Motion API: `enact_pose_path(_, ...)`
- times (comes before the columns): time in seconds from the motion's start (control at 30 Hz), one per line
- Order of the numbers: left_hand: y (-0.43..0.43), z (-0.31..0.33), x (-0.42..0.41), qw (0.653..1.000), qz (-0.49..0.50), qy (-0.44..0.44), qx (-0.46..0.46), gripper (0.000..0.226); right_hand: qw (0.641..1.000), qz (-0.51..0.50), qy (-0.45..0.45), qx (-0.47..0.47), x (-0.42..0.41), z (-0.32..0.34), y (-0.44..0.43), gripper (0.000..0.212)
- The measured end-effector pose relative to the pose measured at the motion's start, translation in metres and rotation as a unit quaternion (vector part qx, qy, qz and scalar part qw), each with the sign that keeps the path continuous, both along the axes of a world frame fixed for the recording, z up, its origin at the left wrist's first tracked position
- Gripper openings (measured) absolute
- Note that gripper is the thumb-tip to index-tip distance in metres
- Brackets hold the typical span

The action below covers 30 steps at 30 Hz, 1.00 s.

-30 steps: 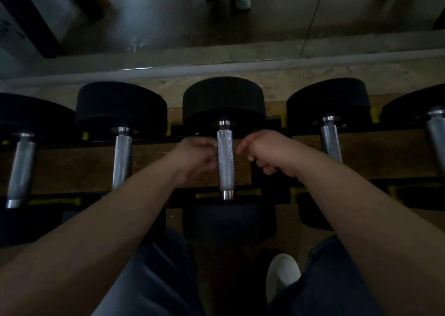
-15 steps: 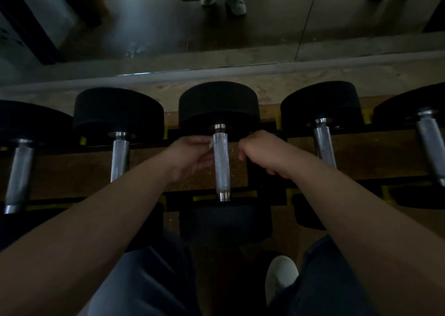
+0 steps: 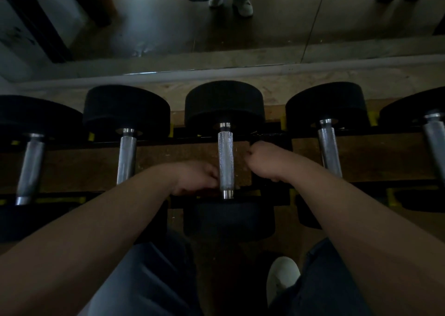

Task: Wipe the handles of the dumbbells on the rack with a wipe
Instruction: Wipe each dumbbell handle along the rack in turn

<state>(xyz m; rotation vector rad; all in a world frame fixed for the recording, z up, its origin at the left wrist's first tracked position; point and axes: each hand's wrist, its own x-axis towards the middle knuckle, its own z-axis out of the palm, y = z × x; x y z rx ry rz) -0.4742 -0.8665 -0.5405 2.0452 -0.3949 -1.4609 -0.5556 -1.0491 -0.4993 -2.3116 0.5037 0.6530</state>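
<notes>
Dim rack (image 3: 269, 202): handle (image 3: 225, 156) between the hands (left hand (image 3: 196, 178) touching it, grip unclear; right hand (image 3: 265, 161) fisted, apart).

No text, number, label or brand can be read anywhere. The scene is dim, and the black ends of the dumbbells (image 3: 225, 103) show no marking that can be made out.
</notes>
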Motion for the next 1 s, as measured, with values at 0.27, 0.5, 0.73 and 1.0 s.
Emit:
enact_pose_path(0.27,-0.015,0.020,0.004,0.888,0.400,0.022,-0.224,0.023,0.995,-0.033,-0.085,0.033,-0.001,-0.001,-0.006,0.024)
enact_pose_path(0.5,-0.004,0.040,-0.017,0.883,0.396,-0.073,-0.241,0.018,0.967,-0.060,-0.228,0.096,-0.001,0.012,-0.003,0.026)
enact_pose_path(0.73,-0.023,0.034,-0.030,0.890,0.317,-0.222,-0.242,0.014,0.961,-0.049,-0.196,0.191,-0.007,0.016,-0.008,0.016)
enact_pose_path(1.0,-0.016,0.014,-0.034,0.885,0.408,-0.111,-0.195,0.016,0.927,-0.209,-0.144,0.277,0.009,-0.006,0.001,0.011)
